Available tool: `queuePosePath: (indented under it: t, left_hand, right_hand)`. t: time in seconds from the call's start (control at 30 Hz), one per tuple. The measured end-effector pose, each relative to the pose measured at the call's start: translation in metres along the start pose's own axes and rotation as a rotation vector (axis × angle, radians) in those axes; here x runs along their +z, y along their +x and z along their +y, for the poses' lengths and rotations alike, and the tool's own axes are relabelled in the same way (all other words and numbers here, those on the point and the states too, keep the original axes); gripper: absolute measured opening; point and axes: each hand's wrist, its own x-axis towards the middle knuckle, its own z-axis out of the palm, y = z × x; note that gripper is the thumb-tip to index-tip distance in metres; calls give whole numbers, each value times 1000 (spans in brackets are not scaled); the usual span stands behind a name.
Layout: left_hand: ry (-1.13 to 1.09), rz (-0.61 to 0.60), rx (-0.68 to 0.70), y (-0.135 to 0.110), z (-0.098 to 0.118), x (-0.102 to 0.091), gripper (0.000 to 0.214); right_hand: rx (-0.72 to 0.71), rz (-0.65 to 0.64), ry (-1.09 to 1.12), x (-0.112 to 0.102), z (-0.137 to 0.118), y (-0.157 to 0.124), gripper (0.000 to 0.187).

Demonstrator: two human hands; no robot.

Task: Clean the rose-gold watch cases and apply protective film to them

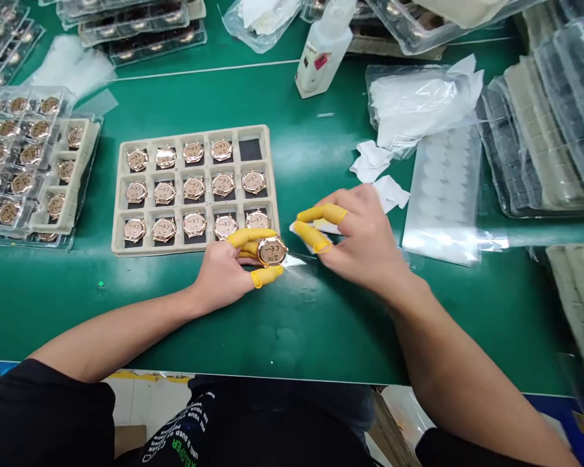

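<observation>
My left hand [228, 266], with yellow finger cots, is closed on a rose-gold watch case [272, 250], held back-side up just in front of the beige tray [189, 245]. The tray holds several watch cases in its cells; its top right cell [250, 150] shows only a dark pad. My right hand [365, 240], also in yellow finger cots, pinches a small white wipe [321, 226] between thumb and forefinger, just right of the watch case. A bit of clear film [294, 261] lies on the mat under the watch case.
Stacked clear trays of watch cases [24, 162] stand at the left. A white squeeze bottle [321, 55] is at the back. Crumpled white wipes [372, 161], a bag of wipes [418, 104] and a clear blister sheet [442, 188] lie to the right, with more tray stacks [545, 130] beyond.
</observation>
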Motion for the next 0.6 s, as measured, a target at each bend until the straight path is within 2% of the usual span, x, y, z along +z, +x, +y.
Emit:
queuePosePath:
  t: [0.07,0.13,0.2,0.23,0.43,0.6]
  left_hand:
    - [81,19,154,-3,-2,1,49]
    - [185,56,393,-6,-5,2,47]
    - [265,103,612,-6,-9,2,51]
    - [293,121,692,-6,-11,1,53]
    - [485,226,887,-4,-14,-2,56]
    - [608,204,1037,-6,-8,-3,53]
  right_hand:
    - [58,-75,9,-15,2,-3,23]
    - [84,-245,118,-27,-4,-5,32]
    - [77,-388,222,-32,-16,-5,31]
    - [74,-415,249,-33,-21,-5,29]
    - [69,-363,312,-28,-23,-5,24]
    - [85,-358,318,-31,-22,-6,13]
